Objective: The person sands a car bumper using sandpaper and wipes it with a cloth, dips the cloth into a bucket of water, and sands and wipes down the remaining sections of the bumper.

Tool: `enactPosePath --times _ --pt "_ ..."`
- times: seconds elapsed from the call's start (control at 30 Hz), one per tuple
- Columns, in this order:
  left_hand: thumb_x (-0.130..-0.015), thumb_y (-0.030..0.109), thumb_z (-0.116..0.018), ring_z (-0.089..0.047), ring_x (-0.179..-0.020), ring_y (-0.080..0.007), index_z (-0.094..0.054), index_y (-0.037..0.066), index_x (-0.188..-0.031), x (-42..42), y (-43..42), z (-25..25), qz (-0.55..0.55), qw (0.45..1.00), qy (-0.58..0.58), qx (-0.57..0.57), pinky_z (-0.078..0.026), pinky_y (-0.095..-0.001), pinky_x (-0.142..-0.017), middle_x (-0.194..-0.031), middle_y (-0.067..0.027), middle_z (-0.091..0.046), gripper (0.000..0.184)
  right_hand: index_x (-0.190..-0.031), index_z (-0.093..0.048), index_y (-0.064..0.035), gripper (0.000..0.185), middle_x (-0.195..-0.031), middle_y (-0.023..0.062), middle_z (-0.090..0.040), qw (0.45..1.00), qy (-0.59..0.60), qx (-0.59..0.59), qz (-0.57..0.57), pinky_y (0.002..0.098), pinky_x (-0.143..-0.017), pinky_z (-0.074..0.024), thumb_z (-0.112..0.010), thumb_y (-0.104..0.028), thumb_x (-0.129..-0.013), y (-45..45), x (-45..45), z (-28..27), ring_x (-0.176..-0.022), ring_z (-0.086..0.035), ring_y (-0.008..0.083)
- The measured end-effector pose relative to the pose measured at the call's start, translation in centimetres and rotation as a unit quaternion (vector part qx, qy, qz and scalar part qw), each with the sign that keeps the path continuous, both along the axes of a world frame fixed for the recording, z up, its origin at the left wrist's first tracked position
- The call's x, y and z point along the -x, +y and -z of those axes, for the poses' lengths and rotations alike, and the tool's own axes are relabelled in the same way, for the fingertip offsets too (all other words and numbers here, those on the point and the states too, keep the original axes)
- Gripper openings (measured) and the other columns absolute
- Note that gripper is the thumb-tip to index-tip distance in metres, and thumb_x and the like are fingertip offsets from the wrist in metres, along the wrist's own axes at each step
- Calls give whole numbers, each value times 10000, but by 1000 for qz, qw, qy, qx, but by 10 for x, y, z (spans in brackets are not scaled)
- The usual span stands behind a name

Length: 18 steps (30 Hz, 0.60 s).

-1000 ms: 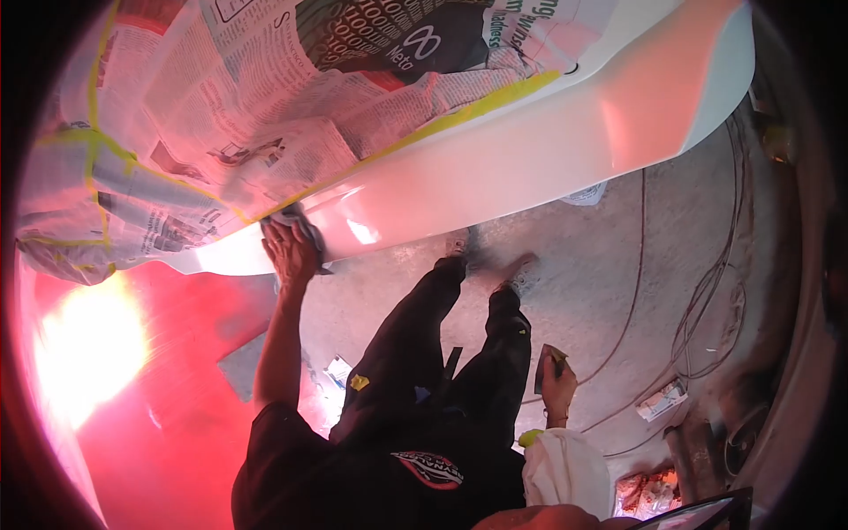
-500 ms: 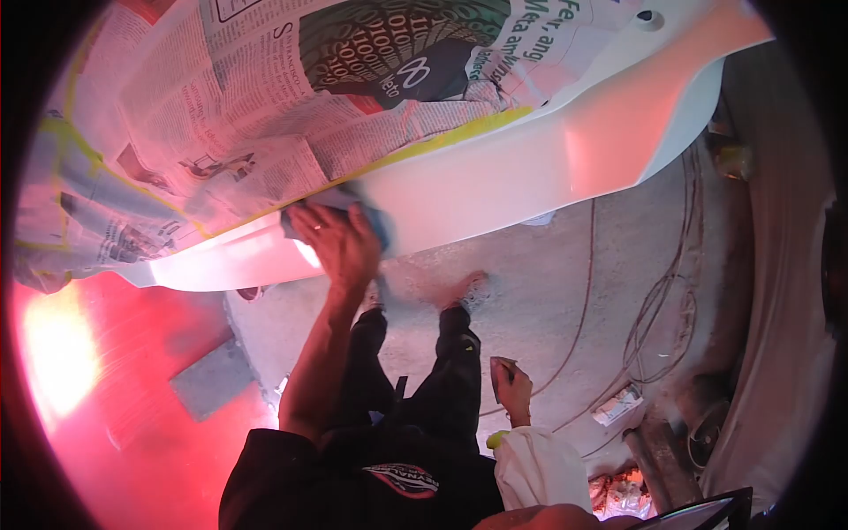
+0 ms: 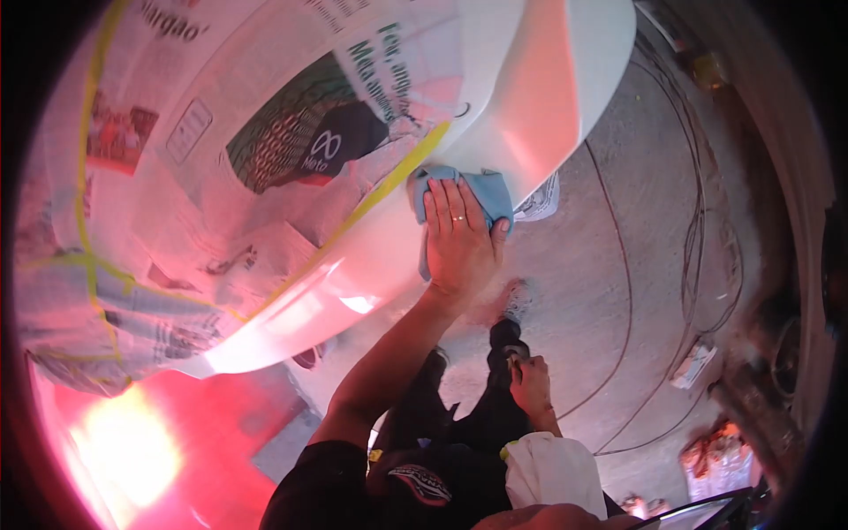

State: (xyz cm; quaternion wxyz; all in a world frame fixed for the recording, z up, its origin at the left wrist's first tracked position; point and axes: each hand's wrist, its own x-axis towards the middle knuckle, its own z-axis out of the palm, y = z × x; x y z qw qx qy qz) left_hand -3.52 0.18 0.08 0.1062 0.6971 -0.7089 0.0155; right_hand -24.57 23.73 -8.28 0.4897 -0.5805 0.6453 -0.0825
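Note:
My left hand (image 3: 461, 252) presses a folded blue cloth (image 3: 490, 190) against a curved, glossy white panel (image 3: 402, 225). Its fingers lie flat together over the cloth, with the thumb along the cloth's right side. Newspaper (image 3: 203, 212) covers the area above the panel, held along its border by yellow masking tape (image 3: 389, 181). Down near my leg, my right hand (image 3: 532, 386) is closed around a small, flat, dark brownish piece, apart from the panel. Most of that piece is hidden by the fingers.
Hoses or cables (image 3: 698, 230) trail over the concrete floor (image 3: 574, 256) at the right. A small box (image 3: 694, 364) and a clear bag (image 3: 720, 459) lie there too. A bright red-lit surface (image 3: 212, 433) is at lower left. White fabric (image 3: 556, 473) hangs by my right arm.
My left hand has slid the blue cloth rightward along the white panel. The view has shifted and turned. My right hand stays low by my leg, still closed.

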Motion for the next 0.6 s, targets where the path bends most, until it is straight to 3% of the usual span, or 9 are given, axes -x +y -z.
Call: enactPosePath --times 0.07,0.1,0.17,0.2,0.27,0.4,0.47,0.53,0.6 --pt "-942 410 -495 -254 -1343 -573 -291 -230 -1346 -3 -17 -3 31 999 -28 -4 -165 -586 -1145 -1380 -437 -320 783 -1127 -690 -129 301 -959 209 -680 949 225 106 -192 501 -823 -517 -631 -313 -896 30 5 -2 -932 -651 390" --pt "-943 418 -488 -244 -1351 -569 -285 -229 -1353 -4 -36 -7 48 999 -9 4 -159 -581 -1149 -1391 -442 -305 793 -1127 -690 -129 301 -959 209 -680 953 218 103 -185 501 -823 -517 -631 -313 -896 40 10 0 -932 -651 390" --pt "-949 439 -466 -213 -1374 -557 -258 -228 -1372 0 -71 -14 89 996 16 8 -137 -566 -1160 -1420 -447 -265 817 -1207 -636 -161 390 -1088 192 -634 922 67 -315 -215 517 -895 -481 -635 -368 -877 58 22 9 -1059 -584 400" --pt "-949 439 -466 -213 -1374 -557 -258 -228 -1372 1 -80 -13 94 995 12 5 -137 -566 -1160 -1420 -447 -265 817 -1207 -636 -161 390 -1088 192 -634 923 61 -317 -212 517 -895 -481 -635 -368 -877 70 28 4 -1059 -584 400" --pt "-958 440 -448 -199 -1387 -543 -246 -233 -1373 5 -88 -9 98 995 -5 29 -122 -558 -1166 -1428 -442 -259 816 -1210 -603 -154 413 -1068 196 -621 968 136 -111 -181 532 -859 -494 -596 -413 -888 90 41 -21 -1017 -589 423" --pt "-907 434 -547 -251 -1371 -523 -270 -151 -1414 -39 -15 -8 46 997 -25 -57 -151 -548 -1165 -1430 -395 -296 822 -1267 -559 -119 404 -1035 235 -622 900 263 -278 -207 516 -791 -507 -503 -362 -949 85 59 -13 -911 -623 411" --pt "-873 356 -622 -229 -1353 -562 -211 -161 -1415 -74 48 -11 15 996 -22 -80 -153 -593 -1149 -1404 -416 -285 854 -1282 -544 -62 395 -1094 257 -587 964 127 -231 37 478 -835 -482 -440 -298 -983 24 50 -48 -986 -591 409" --pt "-877 333 -602 -182 -1361 -582 -158 -164 -1423 -108 97 -11 -21 993 -28 -116 -128 -607 -1151 -1433 -436 -198 861 -1263 -540 10 391 -1079 270 -584 963 -74 -101 239 470 -834 -466 -416 -239 -988 -18 7 -57 -955 -582 422" --pt "-880 340 -587 -161 -1368 -584 -147 -164 -1425 -147 130 -13 -23 989 -27 -143 -120 -611 -1153 -1447 -436 -169 863 -1222 -545 93 382 -1075 246 -574 939 -161 121 280 470 -883 -436 -466 -181 -967 -94 -65 -96 -954 -571 402"
